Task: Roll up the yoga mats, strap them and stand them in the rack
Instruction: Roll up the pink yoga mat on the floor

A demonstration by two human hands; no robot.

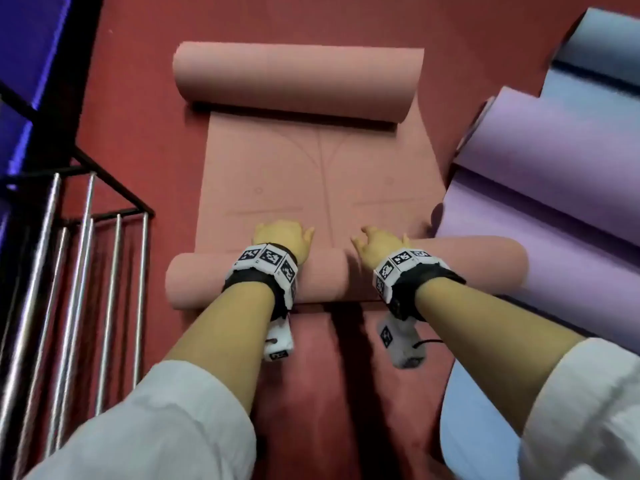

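Head camera: I see a salmon-pink rubber yoga mat (318, 174) lying on the red carpeted floor (138, 116), curled at both ends. The far roll (294, 81) is the thicker; the near roll (322, 275) lies under both wrists. The left hand (282, 237) and right hand (379, 242) rest on top of the near roll, thumbs spread towards each other. The fingers reach past the roll and are hidden, so I cannot tell whether either grip is closed or flat. Both wrists carry black bands with white coded marker blocks (266, 261). A black-framed rack with steel bars (86, 271) stands left of the mat. A lilac mat (554, 168), partly rolled, lies just right of it, overlapping a pale blue mat (606, 46).
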